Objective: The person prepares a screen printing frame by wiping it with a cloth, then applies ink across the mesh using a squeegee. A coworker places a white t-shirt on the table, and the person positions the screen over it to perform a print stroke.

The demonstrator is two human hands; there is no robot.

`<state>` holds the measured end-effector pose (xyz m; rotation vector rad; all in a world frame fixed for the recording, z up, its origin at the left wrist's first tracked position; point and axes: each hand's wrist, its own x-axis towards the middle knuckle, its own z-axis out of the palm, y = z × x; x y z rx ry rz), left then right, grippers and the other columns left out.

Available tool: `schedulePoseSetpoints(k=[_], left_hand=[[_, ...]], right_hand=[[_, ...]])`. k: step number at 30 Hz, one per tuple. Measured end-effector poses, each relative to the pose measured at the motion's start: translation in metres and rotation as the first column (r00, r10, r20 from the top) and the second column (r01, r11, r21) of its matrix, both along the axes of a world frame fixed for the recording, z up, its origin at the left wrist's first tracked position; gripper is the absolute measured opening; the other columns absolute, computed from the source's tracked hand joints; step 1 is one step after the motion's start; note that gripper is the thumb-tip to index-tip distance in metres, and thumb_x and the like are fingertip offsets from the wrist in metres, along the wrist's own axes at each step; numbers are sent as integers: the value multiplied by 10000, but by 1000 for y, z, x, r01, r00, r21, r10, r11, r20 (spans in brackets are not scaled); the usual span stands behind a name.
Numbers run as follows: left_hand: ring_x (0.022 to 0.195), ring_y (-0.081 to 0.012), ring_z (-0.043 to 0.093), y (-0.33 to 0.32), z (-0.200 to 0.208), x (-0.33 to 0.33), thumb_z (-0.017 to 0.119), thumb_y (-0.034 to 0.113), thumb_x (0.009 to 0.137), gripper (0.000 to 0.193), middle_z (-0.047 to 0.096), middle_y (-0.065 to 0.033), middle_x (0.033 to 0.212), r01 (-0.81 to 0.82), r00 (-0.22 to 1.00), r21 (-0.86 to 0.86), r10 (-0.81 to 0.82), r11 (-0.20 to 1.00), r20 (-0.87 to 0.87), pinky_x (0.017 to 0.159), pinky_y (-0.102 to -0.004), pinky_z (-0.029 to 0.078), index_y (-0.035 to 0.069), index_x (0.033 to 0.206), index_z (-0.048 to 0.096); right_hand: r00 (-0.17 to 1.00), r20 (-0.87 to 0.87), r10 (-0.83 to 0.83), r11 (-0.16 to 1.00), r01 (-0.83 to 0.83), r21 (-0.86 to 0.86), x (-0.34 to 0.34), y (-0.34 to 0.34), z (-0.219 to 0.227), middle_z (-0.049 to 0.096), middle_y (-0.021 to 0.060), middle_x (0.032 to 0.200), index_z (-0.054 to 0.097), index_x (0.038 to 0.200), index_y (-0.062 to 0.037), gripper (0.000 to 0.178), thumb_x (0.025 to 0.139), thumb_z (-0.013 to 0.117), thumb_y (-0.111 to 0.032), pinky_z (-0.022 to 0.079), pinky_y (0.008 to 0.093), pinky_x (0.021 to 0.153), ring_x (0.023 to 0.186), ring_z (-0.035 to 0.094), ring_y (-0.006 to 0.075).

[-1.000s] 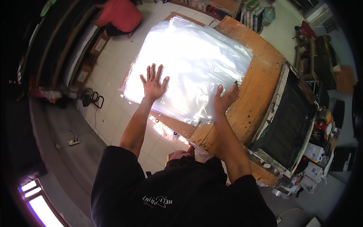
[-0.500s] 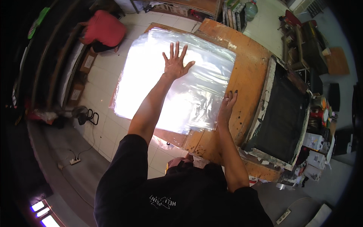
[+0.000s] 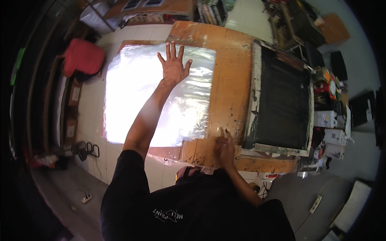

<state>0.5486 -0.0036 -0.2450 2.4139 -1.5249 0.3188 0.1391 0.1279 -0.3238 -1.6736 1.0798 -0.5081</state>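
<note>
A stack of clear, shiny plastic sheets (image 3: 132, 88) lies on the wooden table (image 3: 231, 80), with strong glare over much of it. My left hand (image 3: 173, 69) is pressed flat on the far part of the sheets, its fingers spread. Off the near right corner of the stack, my right hand (image 3: 226, 150) is over the near part of the table. Its fingers are stretched out but blurred by motion, and nothing shows in them.
To the right, a framed dark mesh screen (image 3: 283, 96) rests on the table. Cans (image 3: 323, 76) and white containers (image 3: 325, 119) stand beyond it. A person in a red shirt (image 3: 83, 58) crouches at the left by the shelves. A small fan (image 3: 81, 150) is on the floor.
My right hand has left the right edge of the sheets and moved nearer to my body. My left hand stays flat on the sheets. The view has shifted and turned slightly.
</note>
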Motion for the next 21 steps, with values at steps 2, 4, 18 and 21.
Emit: schedulePoseSetpoints(k=[2, 4, 18, 21], left_hand=[[1544, -374, 0, -20, -21, 2, 451, 610, 966, 735, 112, -148, 1670, 16, 1000, -13, -16, 1000, 22, 1103, -778, 9, 194, 1561, 338], [1547, -363, -20, -24, -51, 14, 399, 705, 949, 785, 89, -90, 1686, -27, 999, 167, 31, 986, -22, 1075, -800, -40, 263, 1587, 284], [1547, -377, 37, -26, -45, -12, 381, 625, 996, 793, 86, -158, 1677, -195, 979, 114, 187, 974, 76, 1109, -768, 18, 202, 1619, 129], [1546, -361, 84, -16, -19, -63, 502, 526, 989, 782, 121, -167, 1669, -98, 987, -33, 93, 995, -130, 1101, -776, 49, 196, 1611, 162]], right_hand=[[1000, 19, 10, 993, -12, 121, -12, 9, 30, 665, 110, 1120, 417, 1481, -15, 470, 1026, 461, -122, 524, 297, 783, 906, 633, 164], [988, -20, 156, 987, -156, -36, -24, 4, 60, 680, 131, 1077, 490, 1423, -2, 448, 989, 534, -105, 530, 301, 796, 901, 648, 176], [987, 1, -162, 978, 161, -129, -120, -14, 119, 713, 161, 1091, 642, 1246, 4, 395, 891, 736, -140, 553, 321, 774, 910, 697, 206], [982, 107, -157, 960, 177, -218, -133, -38, 116, 715, 137, 1039, 669, 1203, 0, 362, 881, 754, -145, 544, 298, 722, 820, 679, 169]])
